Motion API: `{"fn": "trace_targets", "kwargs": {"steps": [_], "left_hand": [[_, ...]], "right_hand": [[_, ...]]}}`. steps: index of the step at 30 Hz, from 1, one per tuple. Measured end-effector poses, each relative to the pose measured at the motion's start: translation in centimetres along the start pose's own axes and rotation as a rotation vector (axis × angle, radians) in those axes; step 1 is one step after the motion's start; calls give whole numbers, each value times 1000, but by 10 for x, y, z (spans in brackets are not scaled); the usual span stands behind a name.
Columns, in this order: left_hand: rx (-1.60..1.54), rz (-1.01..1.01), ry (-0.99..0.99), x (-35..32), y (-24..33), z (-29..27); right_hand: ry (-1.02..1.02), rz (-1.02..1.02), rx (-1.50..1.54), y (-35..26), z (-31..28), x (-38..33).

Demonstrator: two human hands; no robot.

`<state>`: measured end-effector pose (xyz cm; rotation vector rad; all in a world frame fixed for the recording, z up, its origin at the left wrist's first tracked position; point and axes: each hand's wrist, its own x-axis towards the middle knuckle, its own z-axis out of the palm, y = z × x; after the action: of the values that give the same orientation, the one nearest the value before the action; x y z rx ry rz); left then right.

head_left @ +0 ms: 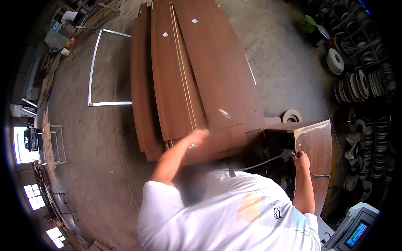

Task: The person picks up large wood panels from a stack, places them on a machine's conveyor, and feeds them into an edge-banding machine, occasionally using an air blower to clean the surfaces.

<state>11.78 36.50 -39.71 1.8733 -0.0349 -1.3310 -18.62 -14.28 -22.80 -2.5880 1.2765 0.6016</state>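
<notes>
My left hand point(197, 139) is over the near end of the stacked brown panels point(184, 75). Motion smears its fingers, so whether it holds anything is not clear. A small pale object point(192, 146) shows just under it. My right hand point(301, 160) is at the edge of a brown wooden cabinet point(314, 144), closed on a dark grey cable point(261, 164). The cable runs in from beside my body and reappears past the hand on the cabinet top. A blurred greyish piece point(287, 154) sits next to my right fingers; its kind cannot be made out.
A pale metal frame point(93, 71) lies on the concrete floor left of the panels. Racks of edging rolls point(356, 85) line the right side, with a ring-shaped roll point(292, 116) behind the cabinet. A machine screen point(356, 234) stands at lower right.
</notes>
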Motion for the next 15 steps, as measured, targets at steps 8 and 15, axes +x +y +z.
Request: {"fn": "trace_targets", "kwargs": {"steps": [8,15], "left_hand": [[-451,-84,621,108,5,-107],[34,-5,-150,115,139,-46]], "right_hand": [[-74,13,-13,-6,-9,17],[-116,93,-26,-3,-2,8]]}}
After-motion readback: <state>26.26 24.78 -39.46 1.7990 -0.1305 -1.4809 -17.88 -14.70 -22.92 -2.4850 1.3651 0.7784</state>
